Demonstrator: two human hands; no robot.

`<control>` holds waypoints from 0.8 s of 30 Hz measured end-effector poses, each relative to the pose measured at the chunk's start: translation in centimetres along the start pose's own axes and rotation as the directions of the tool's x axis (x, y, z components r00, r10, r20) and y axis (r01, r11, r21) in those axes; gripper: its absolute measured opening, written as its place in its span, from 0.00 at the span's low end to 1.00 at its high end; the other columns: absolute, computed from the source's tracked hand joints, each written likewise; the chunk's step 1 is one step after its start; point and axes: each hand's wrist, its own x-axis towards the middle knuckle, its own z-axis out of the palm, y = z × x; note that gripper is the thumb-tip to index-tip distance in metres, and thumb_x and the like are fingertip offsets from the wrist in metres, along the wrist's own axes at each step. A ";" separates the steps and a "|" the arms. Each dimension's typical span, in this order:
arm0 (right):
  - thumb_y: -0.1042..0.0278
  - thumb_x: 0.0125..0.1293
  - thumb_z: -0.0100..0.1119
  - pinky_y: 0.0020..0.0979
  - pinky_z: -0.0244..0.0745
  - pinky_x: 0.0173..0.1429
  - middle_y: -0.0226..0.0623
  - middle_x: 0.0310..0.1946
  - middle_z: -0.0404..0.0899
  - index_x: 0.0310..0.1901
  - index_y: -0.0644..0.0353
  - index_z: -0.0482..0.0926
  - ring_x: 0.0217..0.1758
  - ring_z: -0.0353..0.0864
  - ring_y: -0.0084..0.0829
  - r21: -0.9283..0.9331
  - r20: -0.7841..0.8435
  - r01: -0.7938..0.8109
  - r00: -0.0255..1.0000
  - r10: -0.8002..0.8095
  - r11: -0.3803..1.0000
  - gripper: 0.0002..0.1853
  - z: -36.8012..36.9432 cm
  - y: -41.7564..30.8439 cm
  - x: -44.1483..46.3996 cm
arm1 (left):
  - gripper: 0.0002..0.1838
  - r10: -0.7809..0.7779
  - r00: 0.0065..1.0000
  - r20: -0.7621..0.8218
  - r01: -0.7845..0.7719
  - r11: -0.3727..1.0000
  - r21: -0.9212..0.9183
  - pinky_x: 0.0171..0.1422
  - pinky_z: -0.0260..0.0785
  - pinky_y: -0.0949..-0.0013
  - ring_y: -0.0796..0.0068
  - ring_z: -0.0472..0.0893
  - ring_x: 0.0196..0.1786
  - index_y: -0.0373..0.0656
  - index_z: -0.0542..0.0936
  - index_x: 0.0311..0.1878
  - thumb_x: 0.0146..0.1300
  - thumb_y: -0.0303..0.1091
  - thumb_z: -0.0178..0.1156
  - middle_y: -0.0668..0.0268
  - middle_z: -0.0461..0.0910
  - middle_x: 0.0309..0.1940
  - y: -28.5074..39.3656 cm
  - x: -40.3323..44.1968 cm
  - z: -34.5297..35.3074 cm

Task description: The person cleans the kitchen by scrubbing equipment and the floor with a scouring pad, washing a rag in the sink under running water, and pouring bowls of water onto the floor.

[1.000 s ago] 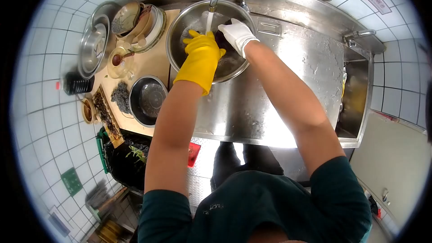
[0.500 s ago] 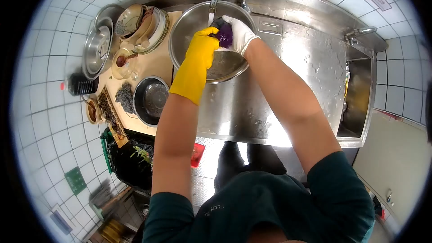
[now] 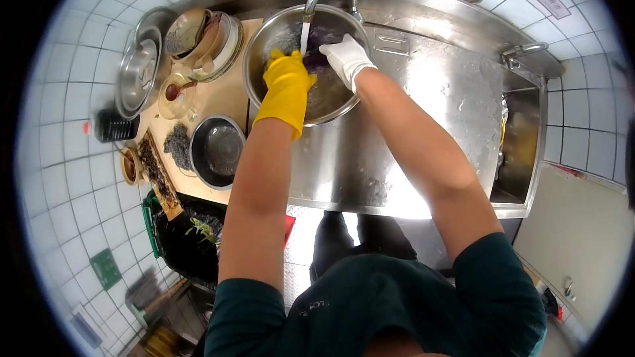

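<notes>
Water runs from the tap point(image 3: 306, 13) into the round steel basin point(image 3: 340, 107). A wet, dark purple cloth point(image 3: 316, 60) lies low in the basin, and part of it spreads dimly towards the far wall. My right hand point(image 3: 346, 61), in a white glove, is over the basin's right side with its fingers curled on the cloth's edge. My left hand point(image 3: 287, 78), in a yellow rubber glove, reaches into the left side with its fingers somewhat apart, beside the stream and the cloth. Its palm side is hidden.
Left of the basin stand a dark metal bowl point(image 3: 217, 152), a grey scouring pad point(image 3: 177, 147) and stacked dishes point(image 3: 228, 45). A black-lined bin point(image 3: 185, 241) is below the counter. To the right are a wet steel worktop point(image 3: 436, 106) and a sink point(image 3: 521, 152).
Both hands held the bunched purple cloth together under the tap. They have moved apart, and the cloth is now down in the basin. The water stream shows between them.
</notes>
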 end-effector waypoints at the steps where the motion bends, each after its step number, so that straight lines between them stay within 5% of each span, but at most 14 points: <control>1: 0.59 0.63 0.65 0.46 0.73 0.69 0.57 0.67 0.74 0.71 0.65 0.68 0.70 0.74 0.54 0.158 0.043 -0.052 0.998 0.046 0.986 0.36 0.3 0.3 0.3 | 0.40 -0.038 0.998 0.040 0.040 0.997 -0.069 0.73 0.70 0.51 0.51 0.75 0.72 0.57 0.72 0.73 0.57 0.51 0.74 0.53 0.69 0.75 -0.1 0.5 0.4; 3: 0.54 0.68 0.65 0.62 0.66 0.72 0.50 0.76 0.64 0.75 0.56 0.65 0.78 0.64 0.54 0.444 0.157 -0.172 0.981 0.112 0.880 0.36 1.6 1.6 0.8 | 0.32 -0.008 1.000 -0.008 0.006 0.963 -0.270 0.67 0.75 0.52 0.48 0.81 0.63 0.52 0.81 0.65 0.56 0.47 0.73 0.52 0.81 0.62 -0.7 3.4 4.8; 4: 0.53 0.72 0.63 0.76 0.57 0.71 0.46 0.80 0.57 0.76 0.54 0.62 0.80 0.58 0.56 0.590 0.389 -0.384 0.906 0.167 0.710 0.36 -0.1 -0.3 -1.4 | 0.29 0.002 1.000 -0.022 -0.010 0.925 -0.379 0.66 0.76 0.52 0.46 0.82 0.61 0.51 0.83 0.62 0.56 0.46 0.73 0.52 0.83 0.58 -0.2 3.5 4.7; 7: 0.51 0.72 0.62 0.81 0.48 0.72 0.50 0.76 0.65 0.74 0.56 0.65 0.76 0.64 0.62 0.723 0.551 -0.544 0.826 0.120 0.427 0.35 1.0 1.1 0.3 | 0.24 0.028 0.996 0.087 0.050 0.628 -0.776 0.59 0.78 0.57 0.47 0.87 0.52 0.40 0.86 0.54 0.56 0.41 0.67 0.52 0.89 0.44 0.3 3.0 3.7; 9: 0.42 0.71 0.61 0.77 0.49 0.74 0.49 0.70 0.72 0.71 0.55 0.68 0.72 0.69 0.58 0.726 0.618 -0.593 0.785 0.048 0.350 0.34 0.4 0.9 0.5 | 0.25 0.047 0.989 0.143 0.133 0.181 -0.974 0.56 0.77 0.58 0.52 0.87 0.50 0.36 0.85 0.56 0.56 0.39 0.65 0.53 0.89 0.42 0.5 1.6 3.3; 11: 0.42 0.69 0.63 0.75 0.55 0.72 0.47 0.63 0.79 0.65 0.54 0.73 0.67 0.75 0.55 0.781 0.580 -0.536 0.813 -0.053 0.321 0.31 0.0 0.9 0.3 | 0.25 0.029 0.998 0.054 0.049 0.155 -0.987 0.51 0.75 0.63 0.62 0.85 0.44 0.34 0.85 0.54 0.53 0.37 0.63 0.56 0.87 0.40 0.6 -1.3 0.9; 13: 0.49 0.67 0.68 0.50 0.80 0.59 0.44 0.53 0.84 0.53 0.57 0.80 0.53 0.85 0.42 0.806 0.580 -0.539 0.802 -0.143 0.243 0.22 -0.7 0.7 0.2 | 0.25 0.032 0.999 0.002 0.000 0.032 -0.999 0.49 0.74 0.66 0.64 0.83 0.42 0.34 0.85 0.53 0.53 0.37 0.63 0.57 0.87 0.40 0.3 -2.4 0.1; 15: 0.64 0.68 0.67 0.38 0.83 0.53 0.41 0.48 0.85 0.51 0.61 0.81 0.47 0.86 0.38 0.850 0.526 -0.496 0.815 -0.243 0.177 0.15 -1.1 0.5 -0.1 | 0.28 0.111 0.994 -0.011 0.003 -0.129 -0.992 0.62 0.73 0.61 0.59 0.84 0.50 0.35 0.82 0.58 0.50 0.30 0.65 0.55 0.85 0.47 -1.3 -2.3 -0.1; 16: 0.70 0.67 0.65 0.37 0.83 0.53 0.40 0.46 0.85 0.52 0.63 0.81 0.47 0.86 0.37 0.916 0.399 -0.369 0.880 -0.256 0.157 0.13 -0.5 0.6 0.2 | 0.28 0.109 0.992 -0.061 -0.033 -0.246 -0.969 0.63 0.73 0.59 0.57 0.84 0.51 0.36 0.81 0.60 0.51 0.30 0.65 0.54 0.84 0.49 -3.0 1.0 4.0; 18: 0.81 0.65 0.63 0.34 0.82 0.54 0.38 0.45 0.86 0.56 0.67 0.82 0.47 0.85 0.34 0.980 0.135 -0.094 0.960 -0.245 0.174 0.18 -0.1 -0.6 -1.1 | 0.21 -0.060 0.982 0.178 0.101 -0.631 -0.769 0.61 0.77 0.53 0.58 0.83 0.52 0.38 0.83 0.53 0.64 0.45 0.65 0.56 0.82 0.56 -0.8 -1.4 2.2; 19: 0.78 0.65 0.65 0.31 0.81 0.57 0.40 0.48 0.86 0.60 0.67 0.81 0.50 0.85 0.33 0.940 -0.027 0.122 0.958 -0.287 0.317 0.21 0.1 -0.9 -1.6 | 0.24 0.023 0.976 0.218 0.169 -0.716 -0.677 0.62 0.77 0.51 0.57 0.83 0.54 0.39 0.82 0.55 0.66 0.49 0.64 0.56 0.81 0.58 0.4 -4.0 -0.2; 21: 0.75 0.65 0.66 0.29 0.79 0.60 0.43 0.51 0.87 0.60 0.62 0.82 0.53 0.85 0.34 0.700 -0.093 0.345 0.912 -0.400 0.625 0.21 0.0 -1.4 -2.9 | 0.29 0.198 0.948 0.251 0.297 -0.836 -0.461 0.64 0.77 0.47 0.54 0.82 0.58 0.40 0.79 0.61 0.70 0.56 0.62 0.55 0.79 0.62 1.5 -6.7 -2.9; 23: 0.74 0.66 0.67 0.31 0.77 0.65 0.40 0.51 0.86 0.57 0.61 0.83 0.56 0.84 0.33 0.264 -0.178 0.721 0.689 -0.702 0.641 0.18 0.9 -0.4 -2.5 | 0.31 0.264 0.961 0.083 0.275 -0.877 -0.394 0.64 0.76 0.58 0.65 0.82 0.58 0.44 0.75 0.66 0.73 0.59 0.59 0.59 0.82 0.59 1.1 -3.3 0.8; 24: 0.72 0.65 0.67 0.31 0.77 0.65 0.41 0.51 0.87 0.55 0.58 0.84 0.54 0.86 0.36 0.269 -0.134 0.750 0.650 -0.748 0.604 0.16 0.6 -0.7 -4.1 | 0.29 0.280 0.960 0.012 0.263 -0.883 -0.389 0.64 0.75 0.60 0.65 0.82 0.58 0.44 0.76 0.66 0.75 0.57 0.57 0.60 0.82 0.58 1.0 -1.5 2.1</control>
